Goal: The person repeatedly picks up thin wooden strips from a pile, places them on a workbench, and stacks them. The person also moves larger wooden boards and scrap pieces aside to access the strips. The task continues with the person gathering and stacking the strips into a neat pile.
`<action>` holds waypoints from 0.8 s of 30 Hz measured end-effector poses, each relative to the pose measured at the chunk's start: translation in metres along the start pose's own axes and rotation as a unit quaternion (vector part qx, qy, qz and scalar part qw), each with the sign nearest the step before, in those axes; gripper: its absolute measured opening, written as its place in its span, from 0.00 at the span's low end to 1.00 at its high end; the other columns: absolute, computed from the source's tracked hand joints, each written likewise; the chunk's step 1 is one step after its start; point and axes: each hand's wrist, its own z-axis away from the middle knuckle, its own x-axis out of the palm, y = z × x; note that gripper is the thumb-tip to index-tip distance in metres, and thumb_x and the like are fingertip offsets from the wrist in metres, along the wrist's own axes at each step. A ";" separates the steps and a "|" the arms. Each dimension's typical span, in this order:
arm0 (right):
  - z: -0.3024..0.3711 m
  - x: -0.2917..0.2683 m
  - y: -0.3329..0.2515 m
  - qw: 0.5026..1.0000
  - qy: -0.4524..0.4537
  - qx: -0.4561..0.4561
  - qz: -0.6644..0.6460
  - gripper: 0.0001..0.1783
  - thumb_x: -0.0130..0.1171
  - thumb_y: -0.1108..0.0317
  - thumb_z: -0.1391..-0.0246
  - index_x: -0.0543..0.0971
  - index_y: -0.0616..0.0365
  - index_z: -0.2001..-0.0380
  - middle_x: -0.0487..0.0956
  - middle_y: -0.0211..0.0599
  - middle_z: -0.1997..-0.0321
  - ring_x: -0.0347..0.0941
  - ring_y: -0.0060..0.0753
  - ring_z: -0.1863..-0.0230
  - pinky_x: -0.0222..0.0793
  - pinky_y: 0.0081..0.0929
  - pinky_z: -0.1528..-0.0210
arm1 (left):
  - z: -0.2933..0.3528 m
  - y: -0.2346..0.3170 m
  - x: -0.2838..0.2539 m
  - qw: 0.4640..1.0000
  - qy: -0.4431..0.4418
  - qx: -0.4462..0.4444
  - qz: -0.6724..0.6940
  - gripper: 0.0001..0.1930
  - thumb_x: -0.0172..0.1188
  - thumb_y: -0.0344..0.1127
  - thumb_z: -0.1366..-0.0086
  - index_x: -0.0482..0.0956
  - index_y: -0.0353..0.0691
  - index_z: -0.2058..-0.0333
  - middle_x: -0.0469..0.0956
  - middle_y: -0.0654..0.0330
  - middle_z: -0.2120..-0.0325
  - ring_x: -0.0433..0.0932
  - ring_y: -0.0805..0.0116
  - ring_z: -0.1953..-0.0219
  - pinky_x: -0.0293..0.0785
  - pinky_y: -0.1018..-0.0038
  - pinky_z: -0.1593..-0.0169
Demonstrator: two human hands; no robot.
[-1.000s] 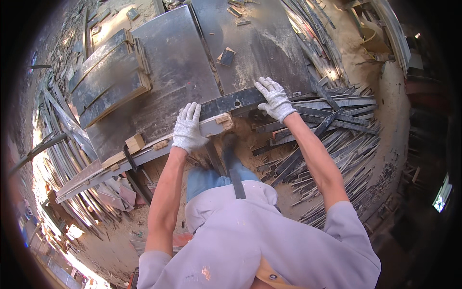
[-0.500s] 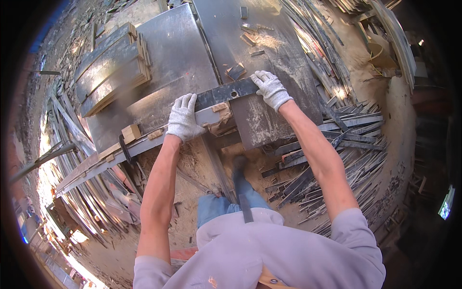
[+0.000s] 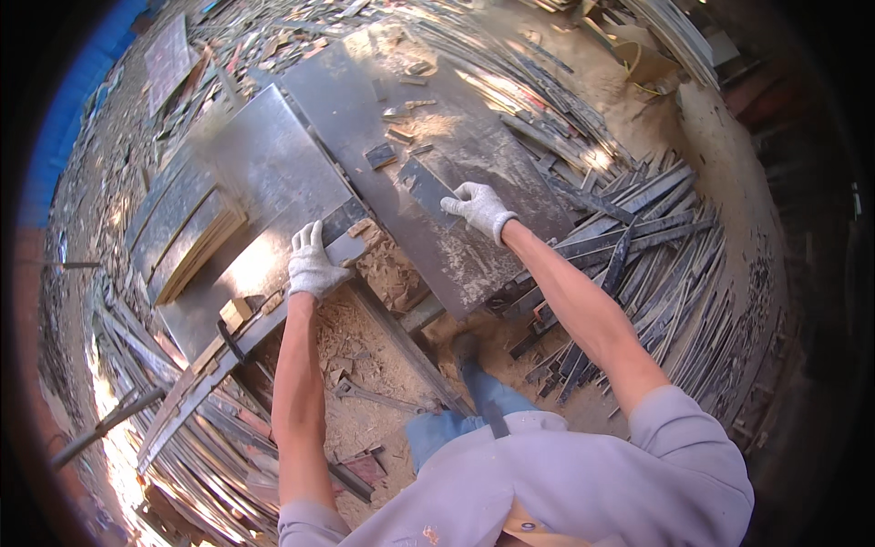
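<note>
My left hand (image 3: 313,262), in a pale knit glove, lies at the near edge of the metal-topped table (image 3: 314,173), fingers stretched out and thumb apart. Beside its fingertips lies a short dark board piece (image 3: 344,218). Further right, my right hand (image 3: 480,210), gloved alike, has fingers and thumb closed at the near end of another dark board piece (image 3: 425,185). That piece lies slantwise over the dusty right half of the tabletop, apart from the left one. The underside of the right hand's grip is hidden.
Stacked dark boards (image 3: 196,237) sit on the table's left. A small wood block (image 3: 235,314) is by the near edge rail. Offcuts (image 3: 381,156) and sawdust lie beyond my right hand. Heaped wood strips (image 3: 674,301) fill the right; a beam (image 3: 401,333) runs beneath.
The dark strip that spanned both hands now shows as two separate pieces. My right hand has moved its piece away from the left one. The view has shifted.
</note>
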 end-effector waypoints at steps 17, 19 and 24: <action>0.587 -0.447 0.145 0.585 0.666 -0.173 -0.430 0.34 0.60 0.50 0.29 0.70 0.70 0.35 0.78 0.57 0.40 0.77 0.45 0.36 0.75 0.46 0.31 | 0.059 -0.011 0.079 0.937 -0.037 -0.128 0.322 0.22 0.70 0.30 0.38 0.81 0.31 0.46 0.84 0.53 0.54 0.80 0.58 0.53 0.78 0.63 0.47; 0.573 -0.451 0.137 0.705 0.639 -0.126 -0.281 0.32 0.64 0.51 0.31 0.73 0.65 0.36 0.81 0.52 0.44 0.82 0.42 0.44 0.83 0.43 0.40 | 0.071 0.022 0.057 0.934 0.027 -0.102 0.340 0.21 0.70 0.23 0.39 0.82 0.31 0.46 0.85 0.53 0.53 0.81 0.59 0.52 0.78 0.64 0.45; 0.393 -0.216 0.107 0.958 0.262 -0.104 -0.054 0.54 0.77 0.41 0.47 0.66 0.61 0.27 0.82 0.52 0.39 0.81 0.43 0.41 0.83 0.38 0.42 | 0.137 0.196 -0.050 0.889 -0.159 0.135 0.408 0.19 0.67 0.27 0.33 0.83 0.32 0.43 0.86 0.52 0.53 0.82 0.61 0.51 0.77 0.65 0.44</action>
